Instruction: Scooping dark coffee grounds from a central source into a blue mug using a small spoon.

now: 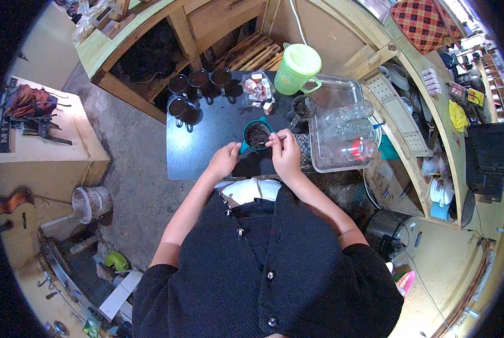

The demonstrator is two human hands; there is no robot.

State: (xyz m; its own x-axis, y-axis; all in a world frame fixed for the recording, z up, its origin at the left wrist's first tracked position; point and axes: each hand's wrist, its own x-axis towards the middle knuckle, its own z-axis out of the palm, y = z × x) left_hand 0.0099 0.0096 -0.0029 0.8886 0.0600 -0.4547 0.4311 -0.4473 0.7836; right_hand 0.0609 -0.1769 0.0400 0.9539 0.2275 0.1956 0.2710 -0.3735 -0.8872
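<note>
My left hand [224, 160] grips the handle of a teal strainer [258, 134], which holds dark, wet-looking grounds or leaves. My right hand [285, 153] pinches what looks like a spoon handle, its end in the dark contents. Behind the strainer is an open clear plastic tub [258, 89] of small wrapped packets. A glass mug [303, 107] with dark bits inside stands to the right, near a lime-green lidded pitcher [297, 69]. Several glass mugs of dark liquid [198, 79] stand at the table's back left. What lies beneath the strainer cannot be seen.
On the right of the black table [209, 145], a clear plastic tray [336, 168] holds several glass mugs or jars [353, 127]. A wooden shelf unit [436, 169] with dishes curves along the right. A wooden cabinet [184, 31] stands behind the table. A bucket [92, 204] is on the floor at left.
</note>
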